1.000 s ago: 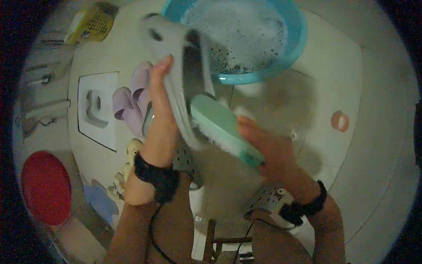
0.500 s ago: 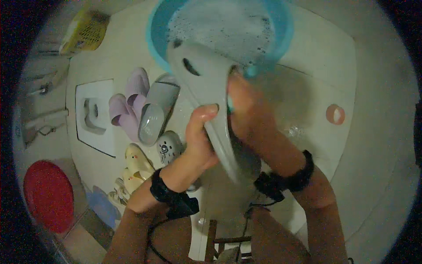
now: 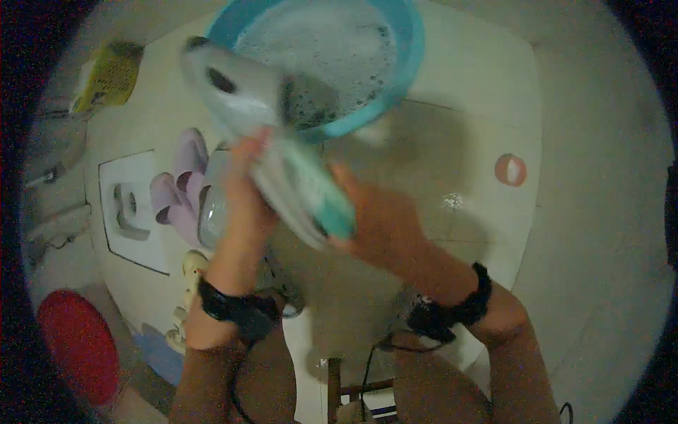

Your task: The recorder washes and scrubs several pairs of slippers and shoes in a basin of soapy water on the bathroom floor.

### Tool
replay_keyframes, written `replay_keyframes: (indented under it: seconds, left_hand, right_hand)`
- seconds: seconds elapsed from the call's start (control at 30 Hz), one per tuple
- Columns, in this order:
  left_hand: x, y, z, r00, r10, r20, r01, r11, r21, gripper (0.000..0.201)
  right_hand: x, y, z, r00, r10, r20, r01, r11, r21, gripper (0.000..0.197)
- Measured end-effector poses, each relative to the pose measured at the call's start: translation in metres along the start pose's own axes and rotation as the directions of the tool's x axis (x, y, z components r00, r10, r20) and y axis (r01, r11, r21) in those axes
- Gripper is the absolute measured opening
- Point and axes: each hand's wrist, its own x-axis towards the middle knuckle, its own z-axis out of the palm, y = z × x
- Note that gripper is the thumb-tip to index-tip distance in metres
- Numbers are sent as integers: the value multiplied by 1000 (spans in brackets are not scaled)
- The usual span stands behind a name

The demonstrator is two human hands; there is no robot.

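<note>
My left hand [image 3: 247, 191] is closed around the middle of a grey slipper [image 3: 244, 95], which slants over the near left edge of a blue basin [image 3: 414, 63] of foamy water. A dark oval opening shows in the slipper's upper. In my right hand [image 3: 385, 219] is a green-and-white scrub brush [image 3: 332, 201], lying along the slipper's heel end. Whether its bristles touch the sole is hard to tell, since both hands and the slipper are blurred. Black bands circle both my wrists.
Purple slippers [image 3: 169, 198] and a grey slipper [image 3: 212, 219] lie to the left, beside a squat toilet [image 3: 145, 230]. Pale yellow shoes [image 3: 192, 265] sit nearer. A red round object [image 3: 78, 346], a yellow basket [image 3: 116, 78] and a small pinkish ring [image 3: 503, 170] stand around.
The slipper and both hands have shifted left in the picture, and the view has moved too. The brush, mostly hidden before, now shows along the slipper's heel end.
</note>
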Motion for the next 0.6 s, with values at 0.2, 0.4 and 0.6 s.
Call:
replay_keyframes:
  seconds: [0.2,0.4,0.6]
  left_hand:
    - [28,28,27,982,186,-12,-184,977,112,48]
    - [133,62,3,932,338,129,-345,725,596,49]
    - [115,56,-23,880,441,176,-413,526,744,61]
  right_hand:
    - [-77,75,1,985,144,-91,-146,989,-8,73]
    - [-106,159,29,778,583,-236,-531,810,249,73]
    - [-118,205,-1,786,399,-472,-337,917,213,70]
